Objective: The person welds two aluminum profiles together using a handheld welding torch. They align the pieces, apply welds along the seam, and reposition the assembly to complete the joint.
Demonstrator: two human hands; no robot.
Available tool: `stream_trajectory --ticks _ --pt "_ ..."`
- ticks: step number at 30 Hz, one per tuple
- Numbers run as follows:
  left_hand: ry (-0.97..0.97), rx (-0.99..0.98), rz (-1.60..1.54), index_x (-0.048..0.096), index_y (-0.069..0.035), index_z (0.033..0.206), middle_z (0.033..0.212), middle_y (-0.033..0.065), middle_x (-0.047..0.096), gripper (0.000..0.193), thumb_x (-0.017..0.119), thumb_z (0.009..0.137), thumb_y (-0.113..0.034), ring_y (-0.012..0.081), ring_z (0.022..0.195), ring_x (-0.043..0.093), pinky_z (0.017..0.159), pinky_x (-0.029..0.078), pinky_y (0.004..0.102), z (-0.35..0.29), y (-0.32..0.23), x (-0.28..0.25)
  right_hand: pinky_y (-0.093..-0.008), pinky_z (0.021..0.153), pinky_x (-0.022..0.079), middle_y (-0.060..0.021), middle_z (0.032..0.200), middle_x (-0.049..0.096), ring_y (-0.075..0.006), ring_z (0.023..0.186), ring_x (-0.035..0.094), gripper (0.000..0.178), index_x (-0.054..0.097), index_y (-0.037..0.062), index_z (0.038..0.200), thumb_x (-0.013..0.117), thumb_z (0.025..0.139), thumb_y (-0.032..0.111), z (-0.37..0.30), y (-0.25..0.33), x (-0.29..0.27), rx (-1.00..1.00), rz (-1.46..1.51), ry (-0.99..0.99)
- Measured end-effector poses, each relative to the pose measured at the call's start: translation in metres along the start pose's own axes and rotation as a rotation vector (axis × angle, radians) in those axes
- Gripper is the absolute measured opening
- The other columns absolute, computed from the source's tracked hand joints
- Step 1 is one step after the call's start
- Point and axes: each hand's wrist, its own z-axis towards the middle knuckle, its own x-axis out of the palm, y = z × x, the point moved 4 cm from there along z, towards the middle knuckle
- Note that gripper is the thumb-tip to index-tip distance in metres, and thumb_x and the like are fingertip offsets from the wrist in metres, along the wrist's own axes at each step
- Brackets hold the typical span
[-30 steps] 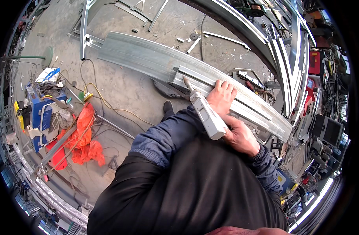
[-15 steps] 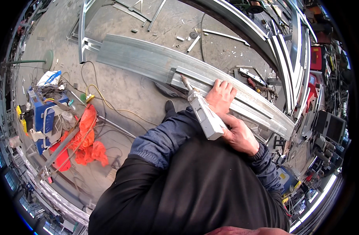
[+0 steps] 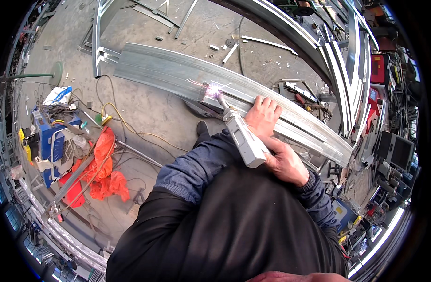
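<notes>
My right hand (image 3: 289,164) is closed around the rear of a pale grey welding gun (image 3: 245,138). The gun's nozzle touches or nearly touches the end of a slim metal channel (image 3: 239,102), where a bright violet-white flash (image 3: 214,90) glows and sparks fly left. That channel lies lengthwise on a long, wide galvanized steel profile (image 3: 161,68). My left hand (image 3: 264,115) rests across the channel beyond the gun, its fingers bent over it and holding it down. The gun hides part of my left wrist, and the fingers of my right hand are partly hidden.
At left stand a blue machine (image 3: 53,141) with cables and a crumpled orange sheet (image 3: 105,160). A yellow hose (image 3: 124,120) crosses the floor. An upright metal frame (image 3: 97,42) is beyond the profile's left end. Stacked metal profiles (image 3: 340,89) and a monitor (image 3: 396,150) are at right.
A bright flash with sparks has appeared at the gun's nozzle. The gun has shifted very slightly left in the picture; both hands keep nearly the same pose.
</notes>
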Motion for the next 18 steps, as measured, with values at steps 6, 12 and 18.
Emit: stream_trajectory --ticks 6,12,18 --pt "0.003 0.022 0.016 0.069 -0.007 0.126 0.119 0.0095 0.066 0.05 0.075 0.085 -0.037 0.026 0.121 0.058 0.107 0.039 0.0481 -0.001 0.0 -0.006 -0.0477 0.101 0.056 -0.0286 0.123 0.075 -0.0476 0.117 0.072 0.061 0.065 0.0027 0.149 0.069 0.109 0.049 -0.001 -0.005 0.0 -0.021 0.002 -0.011" --pt "-0.01 0.02 -0.007 0.069 -0.008 0.126 0.119 0.0092 0.065 0.055 0.079 0.081 -0.038 0.0261 0.121 0.058 0.109 0.038 0.0489 -0.001 0.001 -0.005 -0.0469 0.102 0.056 -0.0289 0.125 0.075 -0.0472 0.119 0.072 0.062 0.064 0.0039 0.152 0.069 0.11 0.048 -0.001 -0.011 -0.002 -0.015 -0.005 -0.007" --pt "-0.008 0.026 -0.022 0.068 -0.008 0.127 0.12 0.009 0.065 0.058 0.081 0.079 -0.038 0.0258 0.121 0.058 0.11 0.038 0.0483 -0.001 0.001 -0.006 -0.0461 0.103 0.057 -0.0283 0.127 0.075 -0.0447 0.121 0.073 0.061 0.065 0.0036 0.151 0.07 0.11 0.048 -0.003 -0.013 -0.003 -0.004 0.012 -0.009"
